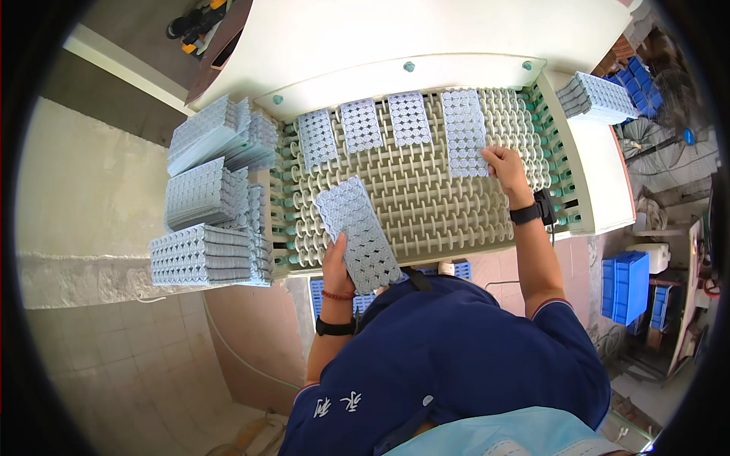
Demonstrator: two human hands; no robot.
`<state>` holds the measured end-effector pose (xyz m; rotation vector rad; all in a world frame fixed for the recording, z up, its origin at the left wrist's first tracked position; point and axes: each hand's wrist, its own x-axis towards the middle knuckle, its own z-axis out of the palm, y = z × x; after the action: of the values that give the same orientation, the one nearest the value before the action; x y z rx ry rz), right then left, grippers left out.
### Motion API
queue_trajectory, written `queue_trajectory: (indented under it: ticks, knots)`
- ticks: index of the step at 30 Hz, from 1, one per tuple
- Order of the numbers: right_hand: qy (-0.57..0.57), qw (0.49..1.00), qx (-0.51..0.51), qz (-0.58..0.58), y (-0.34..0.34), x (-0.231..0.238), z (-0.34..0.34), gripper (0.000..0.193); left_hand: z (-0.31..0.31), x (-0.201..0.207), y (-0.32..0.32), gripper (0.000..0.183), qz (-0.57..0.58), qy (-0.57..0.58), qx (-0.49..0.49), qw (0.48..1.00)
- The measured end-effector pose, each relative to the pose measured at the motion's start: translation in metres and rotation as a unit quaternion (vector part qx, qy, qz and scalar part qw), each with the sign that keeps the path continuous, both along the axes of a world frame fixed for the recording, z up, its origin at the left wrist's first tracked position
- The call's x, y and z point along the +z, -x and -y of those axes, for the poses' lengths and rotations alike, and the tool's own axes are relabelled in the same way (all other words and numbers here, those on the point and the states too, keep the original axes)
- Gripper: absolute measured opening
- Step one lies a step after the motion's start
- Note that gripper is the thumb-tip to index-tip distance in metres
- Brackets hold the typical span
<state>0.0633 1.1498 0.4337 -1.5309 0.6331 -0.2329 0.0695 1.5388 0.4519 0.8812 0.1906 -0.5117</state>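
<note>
My left hand (336, 267) is closed on the edge of a light blue perforated panel (354, 225) made of joined round discs, held tilted close to my body; whether it is one panel or a thin stack I cannot tell. With fingers pinched, my right hand (508, 169) grips the near right corner of another such panel (464, 131), which lies on the roller conveyor (426, 201). To the left of it, three similar panels lie in a row along the conveyor's far side: a left panel (316, 140), a middle panel (361, 126) and a right panel (410, 120).
Several piles of panels (199, 254) stand at the conveyor's left end. A further stack (601, 97) rests on the white ledge (601, 171) at right. Beyond the rollers rises a white machine cover (426, 30). Blue crates (625, 287) stand on the lower right.
</note>
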Motion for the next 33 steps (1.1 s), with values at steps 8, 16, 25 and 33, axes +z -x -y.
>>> queue_trajectory:
  ticks: [8,16,25,33]
  knots:
    - [-0.117,0.979,0.168,-0.010,0.038,0.016,-0.101,0.016,0.023,-0.006,-0.010,0.037,0.019,0.043,-0.037,0.998]
    - [-0.148,0.959,0.242,0.002,0.049,0.028,-0.164,0.014,0.038,0.002,-0.009,0.036,0.042,0.023,-0.035,0.998]
    - [-0.101,0.961,0.256,0.011,0.052,0.031,-0.164,0.012,0.041,0.008,-0.005,0.030,0.052,0.027,-0.023,0.998]
    - [-0.093,0.966,0.239,0.028,0.059,0.031,-0.166,0.010,0.040,0.004,-0.005,0.030,0.087,-0.010,-0.034,0.996]
